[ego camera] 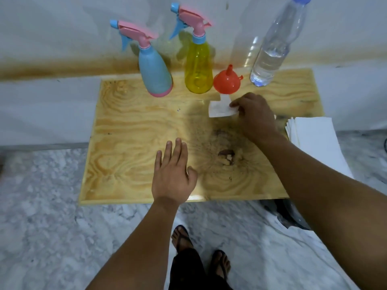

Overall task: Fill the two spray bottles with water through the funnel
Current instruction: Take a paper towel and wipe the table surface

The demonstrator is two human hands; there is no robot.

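A blue spray bottle [156, 70] with a pink trigger head stands at the back of the wooden board [134, 130]. Right of it is a yellow spray bottle [198, 68], also capped with a pink head. An orange funnel [226, 81] lies mouth-down beside the yellow bottle. A clear water bottle [272, 49] with a blue cap stands at the back right, partly filled. My right hand [254, 116] pinches a small white paper [219, 109] lying just in front of the funnel. My left hand [172, 174] rests flat on the board, fingers straight.
A stack of white paper sheets [314, 143] lies at the board's right edge. The board sits low on a marbled floor [41, 206] against a white wall. A dark knot [226, 156] marks the board's middle. My sandalled feet [199, 248] stand before the front edge.
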